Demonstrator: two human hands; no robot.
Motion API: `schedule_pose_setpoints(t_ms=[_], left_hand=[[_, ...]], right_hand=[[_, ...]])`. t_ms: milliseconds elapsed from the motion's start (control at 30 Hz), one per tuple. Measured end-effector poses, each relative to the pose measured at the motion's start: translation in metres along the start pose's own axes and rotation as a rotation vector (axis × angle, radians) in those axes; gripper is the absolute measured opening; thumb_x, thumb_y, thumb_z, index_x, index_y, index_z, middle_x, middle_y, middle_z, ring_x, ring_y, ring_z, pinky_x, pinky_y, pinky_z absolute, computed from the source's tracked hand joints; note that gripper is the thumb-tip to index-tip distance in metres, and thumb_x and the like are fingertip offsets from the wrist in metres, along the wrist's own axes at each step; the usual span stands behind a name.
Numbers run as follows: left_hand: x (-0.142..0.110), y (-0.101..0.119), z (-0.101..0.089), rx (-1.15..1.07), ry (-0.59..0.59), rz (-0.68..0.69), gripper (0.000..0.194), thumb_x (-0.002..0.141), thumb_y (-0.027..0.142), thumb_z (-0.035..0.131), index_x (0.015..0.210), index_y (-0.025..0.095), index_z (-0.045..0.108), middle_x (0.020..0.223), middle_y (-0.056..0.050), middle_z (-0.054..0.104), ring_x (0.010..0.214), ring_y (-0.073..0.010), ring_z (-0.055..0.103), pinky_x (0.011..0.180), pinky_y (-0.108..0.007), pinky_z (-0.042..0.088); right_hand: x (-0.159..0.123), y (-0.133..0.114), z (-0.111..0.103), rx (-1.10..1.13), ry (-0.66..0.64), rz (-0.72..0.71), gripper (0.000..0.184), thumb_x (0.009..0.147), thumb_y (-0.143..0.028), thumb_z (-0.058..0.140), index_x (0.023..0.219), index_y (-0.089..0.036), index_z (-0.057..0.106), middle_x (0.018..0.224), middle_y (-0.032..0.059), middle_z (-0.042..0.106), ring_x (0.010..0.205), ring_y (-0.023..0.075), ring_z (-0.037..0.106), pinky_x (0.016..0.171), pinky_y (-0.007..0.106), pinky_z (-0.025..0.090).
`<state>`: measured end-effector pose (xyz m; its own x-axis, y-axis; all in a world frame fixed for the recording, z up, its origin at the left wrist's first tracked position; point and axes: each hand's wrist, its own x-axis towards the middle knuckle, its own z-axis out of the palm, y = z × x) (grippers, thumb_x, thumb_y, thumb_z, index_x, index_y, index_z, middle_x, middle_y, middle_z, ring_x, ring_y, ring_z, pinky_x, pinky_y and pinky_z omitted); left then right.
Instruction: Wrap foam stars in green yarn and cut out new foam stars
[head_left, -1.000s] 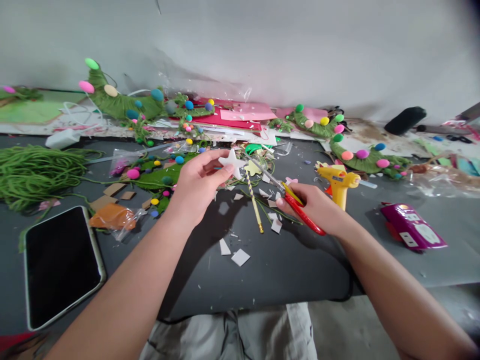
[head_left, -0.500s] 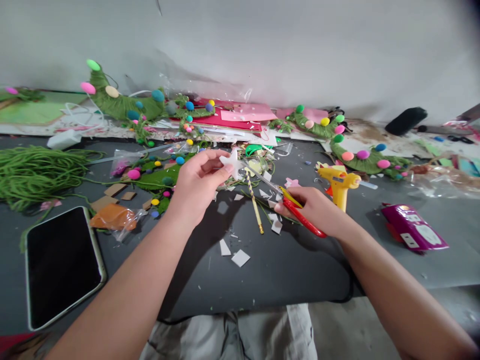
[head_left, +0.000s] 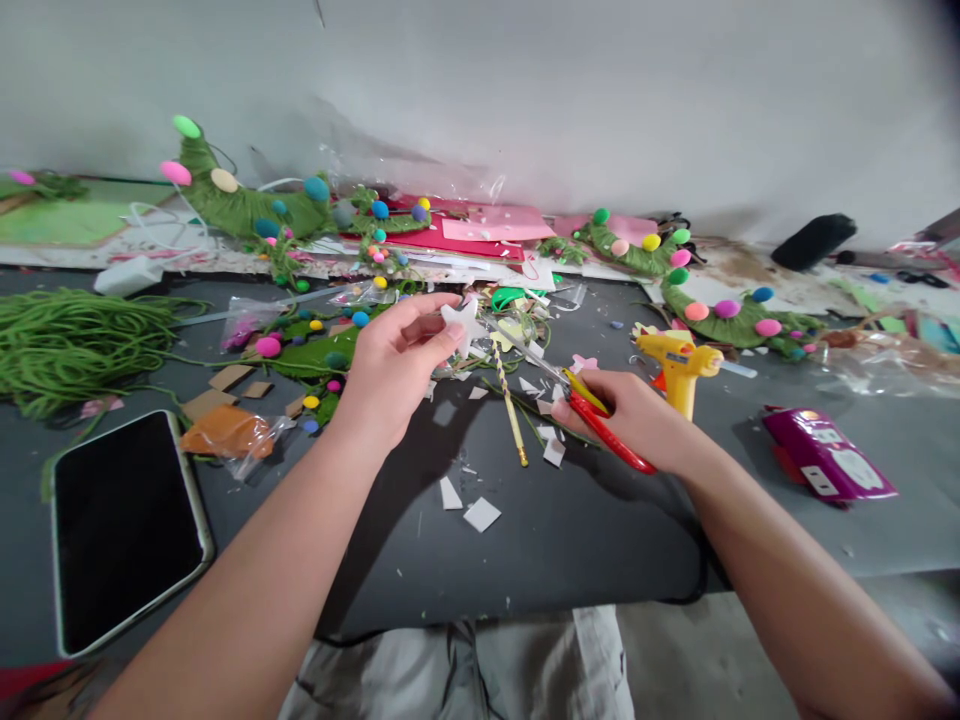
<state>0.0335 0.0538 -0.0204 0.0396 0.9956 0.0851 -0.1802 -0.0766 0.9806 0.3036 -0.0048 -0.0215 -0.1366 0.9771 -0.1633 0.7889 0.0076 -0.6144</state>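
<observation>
Between the thumb and fingers of my left hand (head_left: 397,365) is a small white star cutout (head_left: 465,325). My right hand (head_left: 626,410) grips scissors (head_left: 600,420) with red and yellow handles. Their blades point up and left, with the tips close to the star's right side; whether they touch it I cannot tell. Below the blades lies a pencil (head_left: 511,412) on the dark tabletop. White offcuts (head_left: 481,514) are scattered around it. A yellow glue gun (head_left: 679,365) stands just beyond my right hand.
A phone (head_left: 131,530), an orange packet (head_left: 229,435) and green yarn (head_left: 67,345) lie on the left. Green yarn-wrapped crescents with colored pom-poms (head_left: 255,205) line the back by the wall. At right are a purple packet (head_left: 829,455) and clear plastic (head_left: 877,355).
The star has turned slightly in my left fingers. My right hand has drawn the scissors a little to the right, and their blades look slightly lower.
</observation>
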Motion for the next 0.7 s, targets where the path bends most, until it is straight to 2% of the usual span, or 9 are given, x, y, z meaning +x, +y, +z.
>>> schedule_pose_setpoints(t_ms=[200, 700], left_hand=[[-0.0006, 0.0006, 0.0007, -0.016, -0.019, 0.003, 0.031, 0.078, 0.027, 0.092, 0.108, 0.025, 0.084, 0.086, -0.001, 0.065, 0.081, -0.0152, 0.061, 0.073, -0.028, 0.051], [0.0017, -0.0005, -0.0014, -0.050, -0.011, 0.013, 0.025, 0.079, 0.014, 0.086, 0.103, 0.021, 0.083, 0.081, 0.001, 0.064, 0.077, -0.0118, 0.062, 0.070, -0.023, 0.049]], right_hand=[[-0.0003, -0.0033, 0.0007, -0.017, -0.026, -0.006, 0.059, 0.088, -0.069, 0.074, 0.071, -0.023, 0.042, 0.066, -0.0060, 0.039, 0.066, 0.0137, 0.033, 0.062, 0.031, 0.030], [-0.0001, 0.0001, -0.0006, 0.006, -0.045, -0.015, 0.064, 0.083, -0.076, 0.076, 0.068, -0.022, 0.044, 0.066, -0.0054, 0.041, 0.065, 0.0135, 0.033, 0.060, 0.030, 0.029]])
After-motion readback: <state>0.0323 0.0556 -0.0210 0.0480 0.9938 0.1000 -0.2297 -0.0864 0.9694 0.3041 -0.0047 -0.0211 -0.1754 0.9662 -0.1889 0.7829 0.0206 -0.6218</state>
